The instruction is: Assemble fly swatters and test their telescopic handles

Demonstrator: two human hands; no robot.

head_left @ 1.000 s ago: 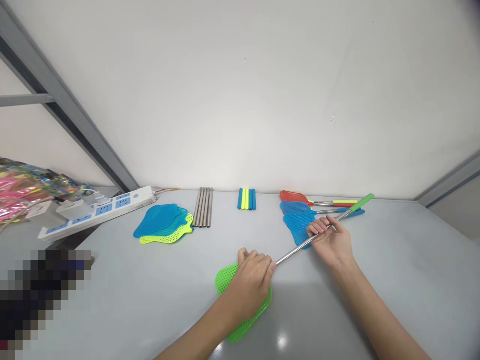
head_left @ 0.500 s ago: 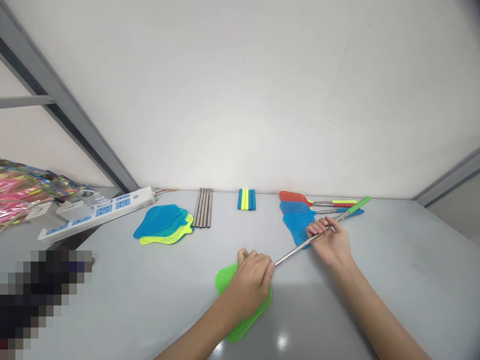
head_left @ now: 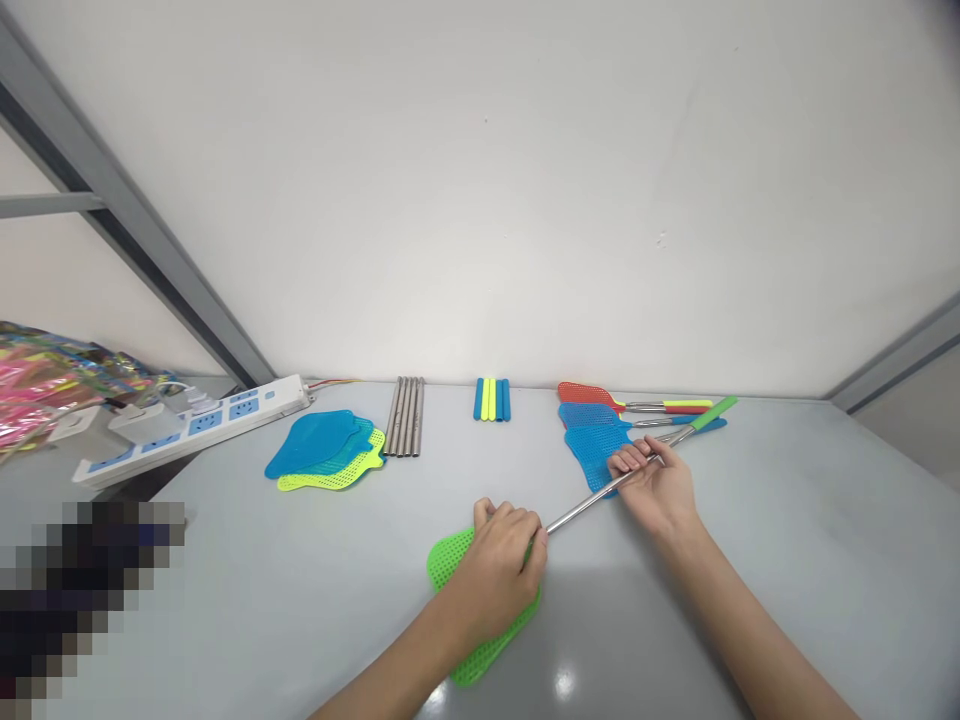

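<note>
A green fly swatter [head_left: 448, 560] lies slantwise in front of me, its mesh head at the near end. My left hand [head_left: 501, 570] is closed over the neck, where the head meets the metal rod [head_left: 579, 511]; it covers that joint and part of the mesh. Farther up the rod, my right hand [head_left: 658, 490] is turned palm up, with its thumb and fingers closed around the metal. Beyond it the green handle sleeve [head_left: 714, 413] sticks out at the far end. Behind the right hand lie blue fly swatters [head_left: 592, 440] and a red fly swatter [head_left: 589, 394].
Loose blue and yellow swatter heads [head_left: 311, 443] lie at left on the grey table [head_left: 262, 600]. Beside them are several metal rods [head_left: 405, 415], then blue and yellow sleeves [head_left: 492, 398]. A power strip [head_left: 206, 425] and plastic-wrapped goods [head_left: 52, 385] are at far left.
The green handle sleeve and my right hand have shifted slightly toward me and to the left. My left hand keeps its hold on the swatter's neck.
</note>
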